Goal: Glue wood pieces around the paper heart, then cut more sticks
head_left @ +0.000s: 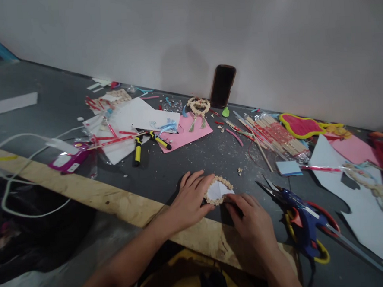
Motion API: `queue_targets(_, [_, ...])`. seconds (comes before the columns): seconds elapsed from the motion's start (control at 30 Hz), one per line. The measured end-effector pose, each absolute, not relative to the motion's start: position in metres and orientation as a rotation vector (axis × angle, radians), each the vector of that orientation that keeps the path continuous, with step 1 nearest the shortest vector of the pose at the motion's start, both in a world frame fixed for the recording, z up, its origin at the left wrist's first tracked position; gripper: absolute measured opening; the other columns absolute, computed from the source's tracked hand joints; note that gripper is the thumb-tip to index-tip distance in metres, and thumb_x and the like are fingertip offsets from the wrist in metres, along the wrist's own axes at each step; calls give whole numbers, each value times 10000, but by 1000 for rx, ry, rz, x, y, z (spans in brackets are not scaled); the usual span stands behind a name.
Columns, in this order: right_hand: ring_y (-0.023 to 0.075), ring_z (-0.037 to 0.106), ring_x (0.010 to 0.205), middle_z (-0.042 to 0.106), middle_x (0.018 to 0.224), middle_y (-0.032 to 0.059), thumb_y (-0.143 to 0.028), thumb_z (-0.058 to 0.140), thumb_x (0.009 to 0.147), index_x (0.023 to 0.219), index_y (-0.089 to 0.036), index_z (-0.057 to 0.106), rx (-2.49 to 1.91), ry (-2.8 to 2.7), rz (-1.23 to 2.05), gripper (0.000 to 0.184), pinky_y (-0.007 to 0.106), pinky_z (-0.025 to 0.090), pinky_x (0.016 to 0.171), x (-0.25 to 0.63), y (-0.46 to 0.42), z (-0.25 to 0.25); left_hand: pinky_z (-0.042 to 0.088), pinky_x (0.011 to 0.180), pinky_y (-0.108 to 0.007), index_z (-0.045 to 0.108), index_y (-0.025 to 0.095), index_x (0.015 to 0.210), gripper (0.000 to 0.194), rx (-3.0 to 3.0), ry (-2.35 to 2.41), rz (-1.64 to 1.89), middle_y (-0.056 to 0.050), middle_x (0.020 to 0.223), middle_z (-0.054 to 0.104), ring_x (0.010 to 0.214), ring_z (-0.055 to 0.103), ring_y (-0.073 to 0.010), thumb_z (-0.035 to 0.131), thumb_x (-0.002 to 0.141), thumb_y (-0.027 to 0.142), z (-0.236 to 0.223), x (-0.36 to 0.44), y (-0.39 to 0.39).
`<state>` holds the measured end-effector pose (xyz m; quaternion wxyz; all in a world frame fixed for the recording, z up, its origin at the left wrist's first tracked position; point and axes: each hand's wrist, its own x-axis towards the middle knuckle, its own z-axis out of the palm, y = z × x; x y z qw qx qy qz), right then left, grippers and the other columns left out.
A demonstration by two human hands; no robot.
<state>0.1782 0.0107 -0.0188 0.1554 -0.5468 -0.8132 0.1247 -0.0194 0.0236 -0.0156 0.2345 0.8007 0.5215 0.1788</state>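
A small white paper piece (216,189) edged with a row of pale beige beads lies at the table's near edge, between my two hands. My left hand (193,199) steadies its left side, with the thumb below and the forefinger along the bead edge, the other fingers spread out. At the lower right rim, my right hand (251,215) pinches the piece, its fingers curled. Just right of that hand are scissors (322,217) and a blue glue gun (304,219), partly overlapping. A few loose beads (240,171) sit beyond the piece.
A phone (223,86) leans on the wall behind beaded loops (198,106). Yellow-handled pliers (138,151), pink paper (187,135) and a purple glue gun (71,158) lie left. Wrapped sticks (280,133) and cut white sheets (366,219) lie right. A white cable (30,216) hangs over the edge.
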Motion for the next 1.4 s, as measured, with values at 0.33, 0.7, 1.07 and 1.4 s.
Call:
queue_targets(0.33, [192, 588, 808, 642, 880, 65, -268, 485, 834, 1050, -177, 580, -1494, -2282, 316, 253, 320, 481, 715, 188, 7, -27, 178, 1034, -462, 302, 184, 1322, 655, 2214, 1556, 498, -95, 1328, 437, 1272, 261, -267, 571, 746, 341, -19, -25, 27])
queue_targets(0.7, [202, 576, 842, 632, 915, 60, -272, 455, 861, 1001, -199, 572, -1503, -2268, 261, 197, 337, 467, 753, 205, -12, -24, 212, 1014, -466, 321, 192, 1312, 638, 2176, 1709, 518, -106, 1299, 465, 1258, 292, -273, 575, 740, 311, -21, -32, 35])
queue_targets(1.07, [221, 553, 900, 628, 988, 89, -198, 392, 877, 1100, -170, 573, -1564, -2409, 257, 288, 360, 422, 822, 175, 9, -19, 249, 1000, -460, 323, 190, 1312, 612, 2200, 1709, 617, -121, 1285, 472, 1239, 330, -273, 564, 763, 312, -30, -34, 23])
queue_targets(1.4, [158, 593, 816, 633, 916, 29, -226, 453, 852, 960, -242, 597, -1624, -2367, 303, 181, 242, 411, 643, 156, 32, -15, 249, 1002, -447, 343, 156, 1302, 549, 2224, 1727, 700, -134, 1271, 483, 1224, 350, -262, 500, 809, 341, -38, -33, 24])
